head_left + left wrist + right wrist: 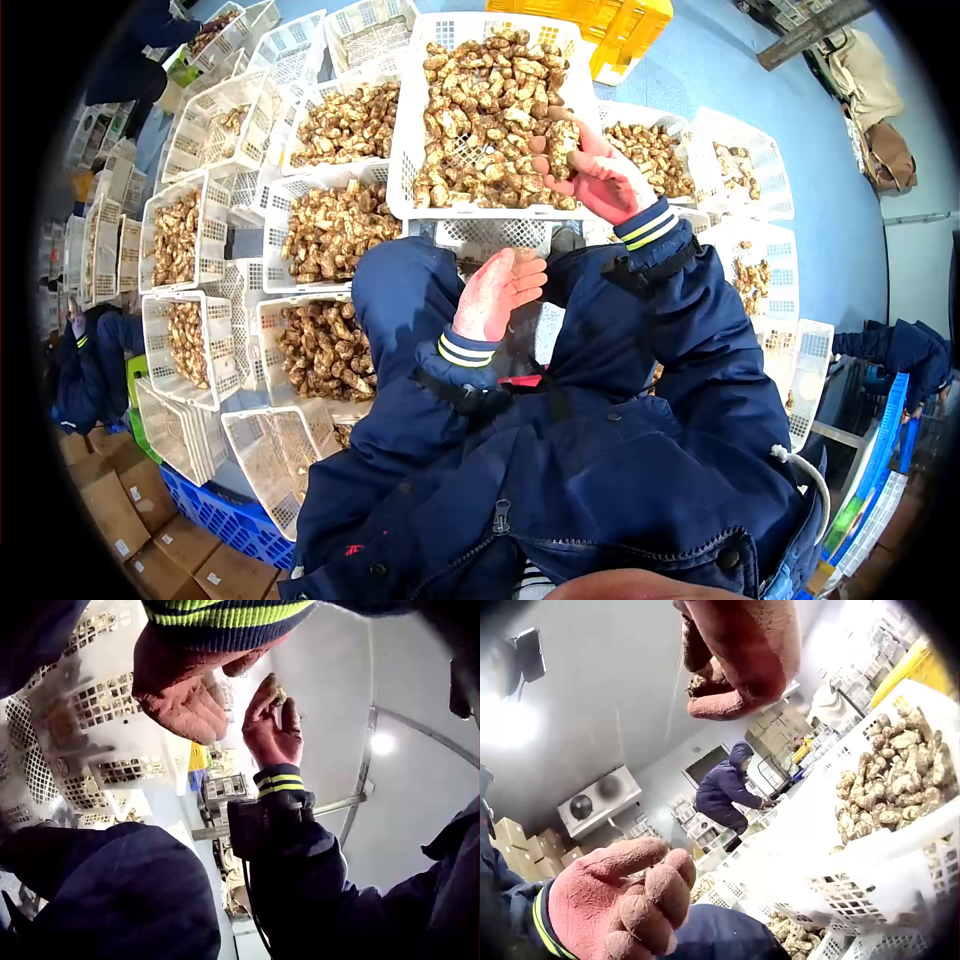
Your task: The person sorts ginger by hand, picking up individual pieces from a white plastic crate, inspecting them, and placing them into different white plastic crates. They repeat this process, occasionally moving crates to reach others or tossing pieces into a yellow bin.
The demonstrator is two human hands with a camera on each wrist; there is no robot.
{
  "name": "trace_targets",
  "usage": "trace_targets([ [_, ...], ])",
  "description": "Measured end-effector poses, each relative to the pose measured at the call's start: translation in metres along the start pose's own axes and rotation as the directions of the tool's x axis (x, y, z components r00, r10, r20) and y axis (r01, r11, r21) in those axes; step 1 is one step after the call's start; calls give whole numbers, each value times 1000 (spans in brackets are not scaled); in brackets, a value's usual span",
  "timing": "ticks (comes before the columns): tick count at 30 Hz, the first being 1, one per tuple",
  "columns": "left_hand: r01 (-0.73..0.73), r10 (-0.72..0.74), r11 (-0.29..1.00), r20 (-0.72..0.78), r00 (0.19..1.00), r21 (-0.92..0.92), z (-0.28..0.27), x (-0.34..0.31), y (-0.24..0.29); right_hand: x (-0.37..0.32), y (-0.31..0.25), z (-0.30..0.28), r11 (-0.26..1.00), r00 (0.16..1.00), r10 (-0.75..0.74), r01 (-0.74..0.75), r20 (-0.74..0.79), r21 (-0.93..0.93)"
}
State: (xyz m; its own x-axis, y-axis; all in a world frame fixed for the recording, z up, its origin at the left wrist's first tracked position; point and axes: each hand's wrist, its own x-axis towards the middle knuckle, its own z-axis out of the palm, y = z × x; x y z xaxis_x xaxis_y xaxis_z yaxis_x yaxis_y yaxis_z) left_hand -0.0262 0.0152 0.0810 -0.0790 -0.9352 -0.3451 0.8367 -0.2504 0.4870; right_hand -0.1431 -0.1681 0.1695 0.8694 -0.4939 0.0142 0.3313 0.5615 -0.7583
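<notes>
The fingers of my right hand point(610, 186) pinched a mottled mushroom point(563, 146) over the right side of a white crate point(480, 212); my left hand's point(497, 293) fingers were relaxed, holding nothing.

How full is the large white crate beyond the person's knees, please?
Partly full: knobbly brown pieces cover much of the crate, but bare grid shows between them in the head view.

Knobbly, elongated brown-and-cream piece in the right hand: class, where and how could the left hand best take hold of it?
Probably by the far end of the piece, pinched between thumb and fingertips, with the left hand coming from above. In the head view that end sticks out uncovered, while the fingers of the right hand lie about its nearer part.
</notes>
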Motion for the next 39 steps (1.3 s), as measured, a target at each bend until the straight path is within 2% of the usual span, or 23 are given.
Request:
trace_targets([
  [1,3,-3,1000,0,1000,-4,1,0,0,-1,-1,2,999,1000,10,-11,-27,-43],
  [3,4,-4,1000,-21,1000,-1,1,0,-1,0,-1,-3,999,1000,23,-22,-14,39],
  [5,14,-14,1000,-24,1000,-2,1,3,-2,0,1,-7,990,993,-16,-1,120,142],
  [7,-6,6,998,-6,1000,65,6,2,0,1,9,-8,997,992,-12,3,123,78],
  [9,-10,10,997,0,1000,80,13,0,6,5,25,2,987,995,-43,28,95,160],
  [11,-42,40,999,112,993,15,21,-3,15,5,39,11,976,990,12,-42,141,213],
  [13,-63,63,998,88,994,2,23,-4,21,-4,54,22,981,980,10,-48,197,190],
  [14,-51,60,996,135,989,-66,21,-3,25,-4,59,24,965,975,60,-111,215,236],
  [15,-35,60,990,183,981,-134,19,-4,27,-9,58,35,974,981,192,-195,33,113],
  [17,-116,118,992,43,992,-40,18,-7,23,-7,64,31,951,966,227,-247,123,184],
  [19,-159,160,984,6,987,-77,15,-7,22,-9,69,36,961,970,227,-238,92,141],
  [21,-200,197,978,-52,979,-65,19,-10,25,-7,61,55,971,970,240,-240,-38,13],
  [22,-237,231,970,-104,967,-47,21,-10,26,-4,71,41,985,987,140,-147,73,86],
  [25,-224,213,971,-118,970,-86,17,-10,25,1,66,47,988,989,151,-151,-5,46],
  [26,-246,234,964,-114,966,-104,16,-10,24,7,67,44,996,983,91,-92,158,-2],
  [27,-244,232,964,-115,966,-104,13,-8,24,5,69,43,996,983,91,-92,157,-1],
  [29,-271,265,957,-66,962,-105,9,-6,27,1,66,53,963,991,128,-132,-36,-233],
  [31,-274,267,955,-74,961,-118,11,-8,28,-3,61,53,968,985,174,-169,11,-185],
  [33,-212,200,971,-118,973,-108,8,-5,27,-8,61,48,991,981,125,-131,151,30],
  [34,-201,189,976,-134,973,-82,7,-4,25,-10,63,47,990,989,117,-124,91,68],
  [35,-212,205,977,-148,968,-35,11,-5,22,-4,69,50,993,989,115,-117,-97,-16],
  [37,-171,166,985,-136,977,-19,8,-5,18,-10,65,52,981,981,193,-194,-25,-28],
  [39,-139,128,987,-123,984,-78,4,-3,15,-13,65,51,986,986,167,-167,18,-10],
])
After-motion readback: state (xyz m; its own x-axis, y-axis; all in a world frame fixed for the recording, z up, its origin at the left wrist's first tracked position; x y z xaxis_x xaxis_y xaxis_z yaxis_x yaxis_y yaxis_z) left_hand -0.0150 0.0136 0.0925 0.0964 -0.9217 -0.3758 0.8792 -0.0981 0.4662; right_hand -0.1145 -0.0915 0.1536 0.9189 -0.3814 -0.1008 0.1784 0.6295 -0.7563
